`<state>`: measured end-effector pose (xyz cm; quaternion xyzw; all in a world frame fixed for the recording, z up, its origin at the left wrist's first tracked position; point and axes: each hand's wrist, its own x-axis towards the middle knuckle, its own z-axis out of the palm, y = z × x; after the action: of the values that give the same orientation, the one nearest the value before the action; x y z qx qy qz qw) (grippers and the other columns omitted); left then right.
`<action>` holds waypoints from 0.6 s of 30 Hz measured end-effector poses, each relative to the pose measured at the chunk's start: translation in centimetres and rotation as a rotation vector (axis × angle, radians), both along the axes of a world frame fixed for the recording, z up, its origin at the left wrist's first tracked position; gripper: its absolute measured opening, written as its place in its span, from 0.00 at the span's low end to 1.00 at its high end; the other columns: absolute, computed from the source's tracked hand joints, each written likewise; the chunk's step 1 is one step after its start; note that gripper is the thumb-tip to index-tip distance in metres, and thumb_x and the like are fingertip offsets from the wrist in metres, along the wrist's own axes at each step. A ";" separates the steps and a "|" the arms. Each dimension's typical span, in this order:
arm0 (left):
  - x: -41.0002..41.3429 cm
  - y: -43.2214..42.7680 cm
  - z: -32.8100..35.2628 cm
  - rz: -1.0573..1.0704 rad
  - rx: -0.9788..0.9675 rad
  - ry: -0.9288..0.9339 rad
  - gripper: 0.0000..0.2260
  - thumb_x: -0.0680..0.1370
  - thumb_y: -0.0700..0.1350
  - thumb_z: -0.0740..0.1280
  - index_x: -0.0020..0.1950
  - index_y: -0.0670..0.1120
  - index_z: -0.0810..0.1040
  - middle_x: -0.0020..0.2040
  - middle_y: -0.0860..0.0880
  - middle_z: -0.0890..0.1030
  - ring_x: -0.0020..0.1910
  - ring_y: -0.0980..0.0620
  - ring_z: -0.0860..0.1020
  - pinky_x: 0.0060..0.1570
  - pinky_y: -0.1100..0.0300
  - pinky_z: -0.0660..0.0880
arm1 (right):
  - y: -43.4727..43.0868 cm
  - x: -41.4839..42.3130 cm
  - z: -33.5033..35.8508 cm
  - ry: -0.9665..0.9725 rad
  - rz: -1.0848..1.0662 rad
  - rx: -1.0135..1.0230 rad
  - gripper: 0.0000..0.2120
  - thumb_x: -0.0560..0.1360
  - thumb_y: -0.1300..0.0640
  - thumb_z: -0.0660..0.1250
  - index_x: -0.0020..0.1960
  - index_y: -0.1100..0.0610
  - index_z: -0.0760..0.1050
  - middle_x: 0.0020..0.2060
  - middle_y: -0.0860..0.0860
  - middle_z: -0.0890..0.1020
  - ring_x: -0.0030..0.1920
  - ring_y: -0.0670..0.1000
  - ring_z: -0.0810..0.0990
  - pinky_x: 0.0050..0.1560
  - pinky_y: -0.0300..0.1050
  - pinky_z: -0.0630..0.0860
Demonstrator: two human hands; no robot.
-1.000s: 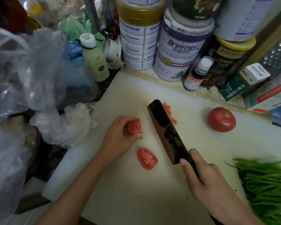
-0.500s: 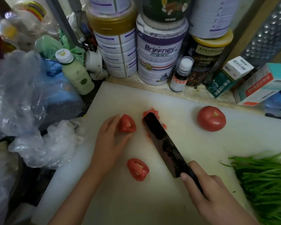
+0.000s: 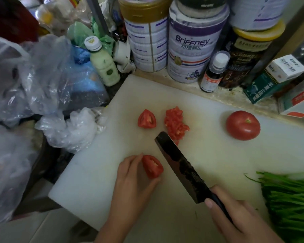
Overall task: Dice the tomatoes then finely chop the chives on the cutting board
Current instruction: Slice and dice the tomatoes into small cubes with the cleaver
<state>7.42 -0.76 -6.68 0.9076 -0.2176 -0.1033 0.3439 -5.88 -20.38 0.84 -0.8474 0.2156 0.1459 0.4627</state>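
Since half a second ago the left hand (image 3: 132,183) has dropped from the upper wedge (image 3: 146,119) to the lower wedge (image 3: 152,166) at lower centre, fingers and thumb pinching it on the cutting board (image 3: 209,155). The right hand (image 3: 235,220) grips the knife (image 3: 179,165), its blade drawn back from the diced pile (image 3: 175,124). This wedge looks next for dicing; the whole tomato (image 3: 242,125) and the chives (image 3: 291,199), lower right, wait uncut.
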 end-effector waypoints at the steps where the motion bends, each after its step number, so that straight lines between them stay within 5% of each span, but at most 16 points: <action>1: 0.0 -0.2 -0.1 0.015 -0.009 0.001 0.31 0.68 0.49 0.79 0.68 0.44 0.74 0.59 0.55 0.72 0.59 0.61 0.68 0.62 0.80 0.56 | -0.1 -0.1 -0.1 -0.006 0.003 0.000 0.18 0.64 0.29 0.47 0.47 0.37 0.63 0.32 0.50 0.76 0.31 0.46 0.76 0.31 0.33 0.67; 4: 0.0 -0.7 0.0 -0.005 -0.033 0.000 0.26 0.70 0.50 0.78 0.66 0.47 0.75 0.56 0.56 0.75 0.56 0.59 0.72 0.59 0.78 0.62 | -0.3 0.0 -0.4 -0.038 0.046 0.019 0.25 0.62 0.24 0.46 0.48 0.39 0.64 0.31 0.49 0.75 0.30 0.45 0.75 0.30 0.32 0.66; 8: -0.4 -0.8 0.2 0.023 -0.084 -0.010 0.22 0.70 0.56 0.72 0.62 0.55 0.74 0.53 0.62 0.75 0.54 0.64 0.72 0.56 0.77 0.64 | 0.1 0.2 -0.5 -0.040 0.042 0.071 0.12 0.68 0.36 0.50 0.47 0.39 0.64 0.31 0.50 0.76 0.30 0.46 0.74 0.30 0.32 0.65; 11: -0.9 -0.6 0.2 0.060 -0.117 -0.010 0.21 0.70 0.53 0.76 0.60 0.59 0.72 0.53 0.62 0.75 0.54 0.63 0.73 0.55 0.76 0.65 | 0.6 0.1 -0.8 -0.030 0.060 0.019 0.17 0.68 0.33 0.47 0.49 0.40 0.63 0.35 0.55 0.77 0.34 0.47 0.76 0.33 0.32 0.68; 13: -1.1 -0.4 -0.1 0.074 -0.123 -0.001 0.21 0.71 0.48 0.78 0.59 0.57 0.73 0.53 0.61 0.75 0.54 0.60 0.74 0.55 0.74 0.66 | 0.8 0.1 -1.1 -0.033 0.073 -0.001 0.19 0.68 0.32 0.46 0.50 0.41 0.63 0.37 0.56 0.77 0.36 0.49 0.76 0.34 0.35 0.69; 18: -0.8 -0.2 -0.3 0.042 -0.107 0.018 0.25 0.71 0.60 0.69 0.64 0.50 0.76 0.54 0.57 0.75 0.56 0.58 0.74 0.58 0.69 0.69 | 0.9 0.3 -1.6 -0.076 0.117 0.015 0.20 0.69 0.32 0.46 0.50 0.45 0.63 0.35 0.55 0.74 0.32 0.51 0.73 0.32 0.37 0.66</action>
<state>6.60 -0.92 -6.99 0.8913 -0.2008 -0.0924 0.3960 -5.62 -19.50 -0.78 -0.8600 0.1467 0.1421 0.4676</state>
